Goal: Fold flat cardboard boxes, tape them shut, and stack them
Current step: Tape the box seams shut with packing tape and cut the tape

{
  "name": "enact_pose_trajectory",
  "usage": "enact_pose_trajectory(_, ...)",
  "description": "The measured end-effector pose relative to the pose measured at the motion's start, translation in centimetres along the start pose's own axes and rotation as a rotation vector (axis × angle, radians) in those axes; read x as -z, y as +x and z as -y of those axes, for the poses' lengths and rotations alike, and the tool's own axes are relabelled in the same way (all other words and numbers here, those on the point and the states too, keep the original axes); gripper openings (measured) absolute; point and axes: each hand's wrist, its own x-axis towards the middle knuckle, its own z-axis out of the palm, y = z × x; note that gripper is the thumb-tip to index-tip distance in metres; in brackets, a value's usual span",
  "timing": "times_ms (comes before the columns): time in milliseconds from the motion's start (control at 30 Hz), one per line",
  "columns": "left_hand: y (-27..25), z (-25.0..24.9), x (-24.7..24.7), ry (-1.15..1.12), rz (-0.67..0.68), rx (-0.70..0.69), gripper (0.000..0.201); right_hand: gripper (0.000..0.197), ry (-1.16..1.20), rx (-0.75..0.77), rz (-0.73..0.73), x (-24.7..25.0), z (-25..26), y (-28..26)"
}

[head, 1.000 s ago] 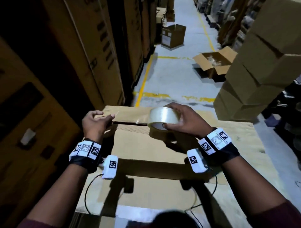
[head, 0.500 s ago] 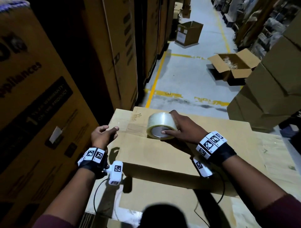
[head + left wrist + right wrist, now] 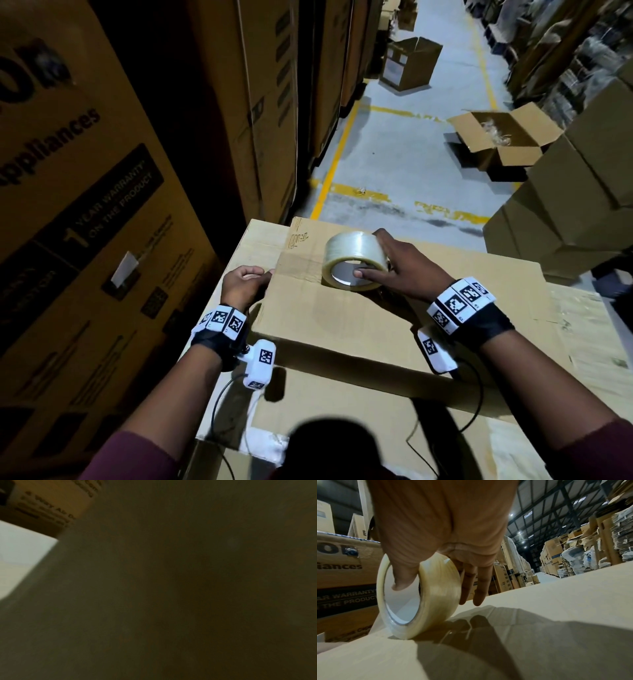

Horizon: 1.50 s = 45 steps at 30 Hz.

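The tape roll (image 3: 354,260), pinched in the right hand (image 3: 406,265), has rolled rightward; the tape could wrinkle if the left hand (image 3: 241,286), gripping the box (image 3: 342,315), slips.

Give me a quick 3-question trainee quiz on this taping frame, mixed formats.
1. Which hand holds the clear tape roll?
A. left hand
B. right hand
C. neither
2. True or false: the tape roll stands on its rim on the cardboard box.
3. Fill in: the left hand grips the box's ____ edge.

Key
1. B: the right hand has its thumb inside the roll's core.
2. True: the right wrist view shows the rim touching the cardboard.
3. left
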Motion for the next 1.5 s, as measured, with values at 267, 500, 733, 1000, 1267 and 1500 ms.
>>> enact_pose_trajectory(267, 0.4, 0.6, 0.9, 0.597, 0.094, -0.247, 0.024, 0.054, 0.005, 0.023, 0.000, 0.0, 0.0, -0.1)
enact_pose_trajectory(500, -2.3, -0.1, 1.0, 0.556, 0.391, -0.611, 0.054, 0.055, -0.005, 0.035, -0.016, -0.2, -0.2, 0.0)
enact_pose_trajectory(733, -3.6, 0.5, -0.9, 1.240, 0.307, -0.755, 0.101, 0.058, 0.030, 0.018, 0.005, 0.1, -0.5, 0.8)
enact_pose_trajectory(1000, -3.8, 0.6, -1.0, 1.206, 0.325, -0.712, 0.107, 0.048, 0.032, 0.030, 0.029, 0.7, -1.0, 1.0)
enact_pose_trajectory(1267, -3.9, 0.5, -1.1, 1.419, 0.235, -0.709, 0.116, 0.050, 0.008, -0.052, 0.140, 5.5, -2.0, -1.5)
enact_pose_trajectory(1500, -4.0, -0.2, -2.9, 1.499, 0.228, -0.701, 0.126, 0.049, 0.204, -0.083, 0.163, 5.8, -3.3, -3.0)
